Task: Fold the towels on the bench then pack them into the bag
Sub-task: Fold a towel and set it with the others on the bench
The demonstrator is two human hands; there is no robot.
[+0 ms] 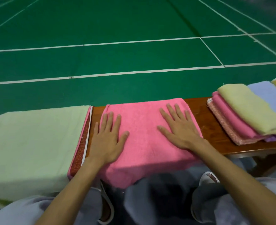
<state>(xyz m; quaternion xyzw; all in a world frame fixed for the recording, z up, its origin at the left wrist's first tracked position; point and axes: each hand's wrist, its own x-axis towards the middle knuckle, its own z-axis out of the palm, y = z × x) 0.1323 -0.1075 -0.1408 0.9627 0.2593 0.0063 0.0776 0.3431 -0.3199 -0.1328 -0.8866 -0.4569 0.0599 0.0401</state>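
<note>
Pink towel (147, 135) sits mid-bench (204, 117), its near side draping over the front edge. Both hands lie flat on it, fingers straight and spread, gripping nothing. Left hand (109, 137) is at its left edge, right hand (178, 129) on its right half. Probably smoothing a fold. The towel stack (247, 114) at the right end looks folded. The green towel (33, 143) at the left end looks unfolded. No bag identifiable, so packing is likely not started.
</note>
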